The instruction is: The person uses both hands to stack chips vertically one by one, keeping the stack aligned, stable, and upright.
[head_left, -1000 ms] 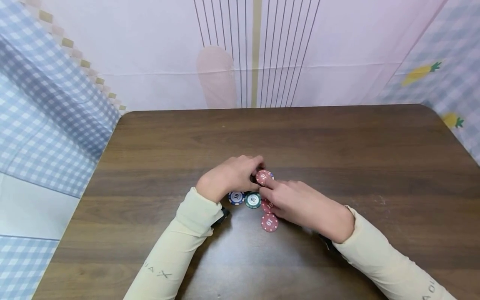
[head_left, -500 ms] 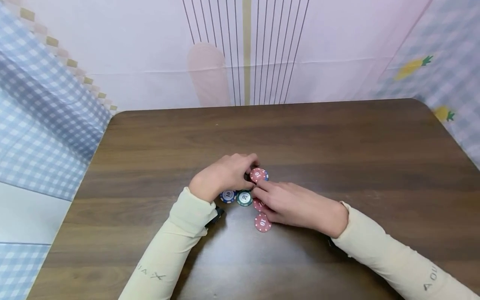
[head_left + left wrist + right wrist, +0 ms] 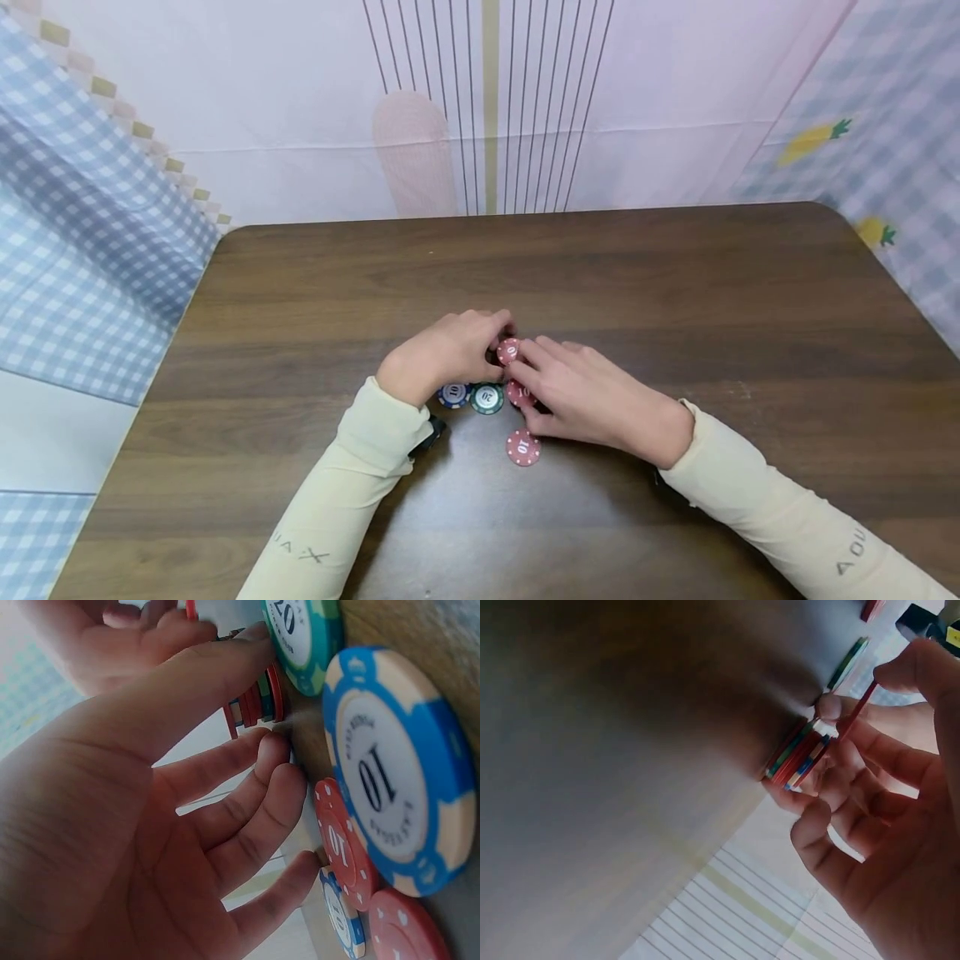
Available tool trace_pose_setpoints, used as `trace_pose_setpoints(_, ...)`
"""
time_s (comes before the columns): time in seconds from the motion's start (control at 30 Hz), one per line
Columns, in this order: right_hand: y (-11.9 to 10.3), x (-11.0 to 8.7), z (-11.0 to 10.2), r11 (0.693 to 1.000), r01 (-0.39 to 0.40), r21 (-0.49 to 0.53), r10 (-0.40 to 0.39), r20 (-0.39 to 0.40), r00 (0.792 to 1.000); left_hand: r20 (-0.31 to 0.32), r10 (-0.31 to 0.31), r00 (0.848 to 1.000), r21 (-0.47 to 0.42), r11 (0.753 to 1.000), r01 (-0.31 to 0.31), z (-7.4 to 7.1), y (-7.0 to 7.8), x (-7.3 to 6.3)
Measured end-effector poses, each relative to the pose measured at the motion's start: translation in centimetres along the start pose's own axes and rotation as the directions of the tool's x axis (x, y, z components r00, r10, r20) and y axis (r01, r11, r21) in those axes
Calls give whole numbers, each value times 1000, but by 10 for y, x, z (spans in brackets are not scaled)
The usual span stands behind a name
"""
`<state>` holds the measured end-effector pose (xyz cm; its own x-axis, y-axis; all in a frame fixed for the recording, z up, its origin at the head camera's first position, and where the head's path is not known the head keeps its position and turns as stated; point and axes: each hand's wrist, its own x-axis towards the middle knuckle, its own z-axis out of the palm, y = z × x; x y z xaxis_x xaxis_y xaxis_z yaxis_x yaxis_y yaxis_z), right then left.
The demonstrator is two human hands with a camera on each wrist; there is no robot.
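1. Chip stack (image 3: pixel 796 756) on the wood-grain table (image 3: pixel 637 283). Left hand (image 3: pixel 442 352), at its 9 o'clock, has thumb and fingers curled round it, presumably to square the edges and stop sliding.
2. Right hand (image 3: pixel 592 396), at the stack's 4 o'clock, pinches a red poker chip (image 3: pixel 859 709) between thumb and fingers. Edge hold probably leaves the underside free for laying flat.
3. Green "20" chip (image 3: pixel 487 399) lies at the stack's 7 o'clock, blue "10" chip (image 3: pixel 453 393) at 8, loose red "10" chip (image 3: pixel 522 447) near 6. Probably spread close for short reaches.
4. Left wrist view: further red and blue chips (image 3: pixel 339 841) beside the left hand; whether they touch one another, cannot tell.
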<state>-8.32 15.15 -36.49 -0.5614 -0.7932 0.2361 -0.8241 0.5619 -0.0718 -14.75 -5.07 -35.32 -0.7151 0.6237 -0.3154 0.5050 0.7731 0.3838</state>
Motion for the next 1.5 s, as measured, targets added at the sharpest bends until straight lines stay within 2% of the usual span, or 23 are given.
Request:
trace_pose_setpoints(0.13, 7, 3, -1, 999, -18, -47, 18, -17, 1000, 10, -5, 1000, 11, 1000, 5, -1, -1, 0)
trace_pose_setpoints(0.33, 16, 8, -7, 995, -95, 21, 94, 29, 995, 16, -6, 1000, 13, 1000, 6, -2, -2, 1)
trace_pose_setpoints(0.47, 20, 10, -8, 993, -118, 20, 117, 36, 992, 19, -5, 1000, 1, 1000, 5, 0, -2, 0)
trace_pose_setpoints(0.83, 27, 16, 1, 995, -95, -14, 95, 48, 994, 25, -10, 1000, 1, 1000, 10, 1, -2, 0)
trace_pose_setpoints(1.07, 30, 15, 4, 994, -107, 1, 107, 70, 992, 18, -1, 1000, 0, 1000, 1, 0, -1, 0)
trace_pose_setpoints(1.33, 31, 10, 3, 992, -121, 29, 118, 87, 989, 32, -28, 999, -4, 1000, 28, 0, -1, 0)
trace_pose_setpoints(1.5, 23, 8, -1, 997, -67, 39, 64, 61, 996, 33, -26, 999, -14, 1000, 26, 0, -1, 1)
